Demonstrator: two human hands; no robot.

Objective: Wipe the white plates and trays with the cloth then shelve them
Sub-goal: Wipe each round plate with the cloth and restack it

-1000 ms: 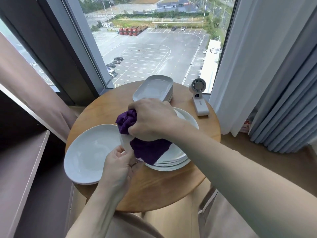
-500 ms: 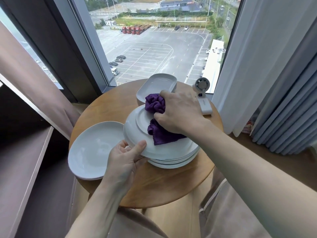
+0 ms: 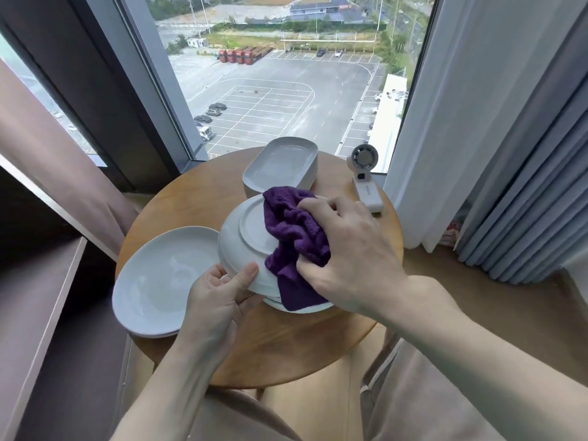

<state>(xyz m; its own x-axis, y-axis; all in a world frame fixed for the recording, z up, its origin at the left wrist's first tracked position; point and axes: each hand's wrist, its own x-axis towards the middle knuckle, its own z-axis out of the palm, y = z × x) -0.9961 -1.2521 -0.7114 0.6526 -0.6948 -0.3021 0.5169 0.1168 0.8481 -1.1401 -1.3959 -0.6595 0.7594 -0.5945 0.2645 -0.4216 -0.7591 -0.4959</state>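
Purple cloth [image 3: 292,230] on upturned white plate [image 3: 243,249]

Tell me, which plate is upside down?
The held plate, in the left hand: its foot ring faces up. The big plate beside it lies face up.

Right hand [image 3: 346,249] with purple cloth [image 3: 296,237] on upturned plate [image 3: 245,240]

A table [image 3: 286,354] stood before a window [image 3: 270,90], one plate [image 3: 159,281] lay on its left side, an upturned plate [image 3: 241,243] leaned over a stack of plates [image 3: 299,308] at the middle, a cloth [image 3: 296,237] lay on it, a stack of trays [image 3: 280,167] sat behind, a fan [image 3: 366,183] to their right.
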